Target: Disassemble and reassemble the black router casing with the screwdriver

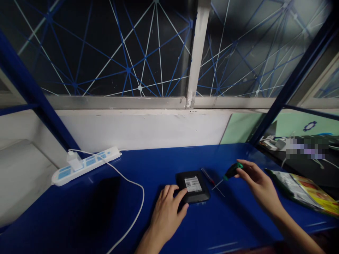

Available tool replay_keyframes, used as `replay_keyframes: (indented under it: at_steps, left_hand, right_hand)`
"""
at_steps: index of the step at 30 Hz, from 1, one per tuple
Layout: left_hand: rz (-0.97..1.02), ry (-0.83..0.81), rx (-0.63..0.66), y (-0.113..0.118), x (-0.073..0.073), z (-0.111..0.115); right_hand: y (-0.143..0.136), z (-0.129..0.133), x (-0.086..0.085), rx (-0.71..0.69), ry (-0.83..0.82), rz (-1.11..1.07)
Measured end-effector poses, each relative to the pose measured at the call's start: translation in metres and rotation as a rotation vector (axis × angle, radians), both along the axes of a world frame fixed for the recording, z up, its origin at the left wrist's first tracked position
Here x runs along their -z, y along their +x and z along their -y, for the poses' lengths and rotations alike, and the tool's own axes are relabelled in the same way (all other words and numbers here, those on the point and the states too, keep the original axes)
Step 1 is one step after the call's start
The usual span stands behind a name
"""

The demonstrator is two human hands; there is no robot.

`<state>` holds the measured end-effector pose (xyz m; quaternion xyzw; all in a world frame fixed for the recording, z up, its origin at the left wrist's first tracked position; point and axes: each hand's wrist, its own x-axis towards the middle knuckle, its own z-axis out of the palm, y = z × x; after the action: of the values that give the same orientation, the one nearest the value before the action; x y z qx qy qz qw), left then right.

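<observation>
A black rectangular device (192, 187) with a white printed label lies on the blue table. My left hand (169, 208) rests at its left edge, fingers apart, a fingertip touching the label's side. To the device's right, my right hand (251, 174) pinches the end of a screwdriver (231, 171) with a black and green handle; its thin shaft slants down to the left. Beside the device lies a second screwdriver (208, 176) with a thin shaft and a reddish part, close to the tip of the held one.
A white power strip (87, 165) with a plugged charger (75, 161) sits at the back left. Its white cable (143, 192) curves across the blue table (159, 158). A dark phone-like object (102, 204) is at left, a colourful packet (304, 190) at right.
</observation>
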<state>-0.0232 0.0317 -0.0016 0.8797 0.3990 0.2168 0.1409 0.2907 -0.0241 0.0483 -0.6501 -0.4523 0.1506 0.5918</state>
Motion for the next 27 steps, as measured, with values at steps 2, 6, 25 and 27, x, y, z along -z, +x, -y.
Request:
replay_keyframes:
  at_steps: [2, 6, 25, 27]
  left_hand:
    - [0.000, 0.002, 0.003, -0.0002, 0.0006, -0.0002]
    - [0.003, 0.010, 0.007, -0.0004, 0.0003, -0.0001]
    - [-0.002, -0.013, 0.014, -0.0006, -0.0005, 0.0002]
    - [-0.004, -0.017, 0.014, -0.0004, -0.0006, 0.0000]
  right_hand:
    - [-0.0012, -0.0003, 0.0010, 0.003, 0.005, -0.009]
    - [-0.0035, -0.0002, -0.0001, 0.000, 0.008, -0.007]
    - [-0.0082, 0.0016, -0.0021, -0.002, 0.038, -0.007]
    - [-0.0073, 0.0023, -0.0013, -0.013, 0.033, -0.007]
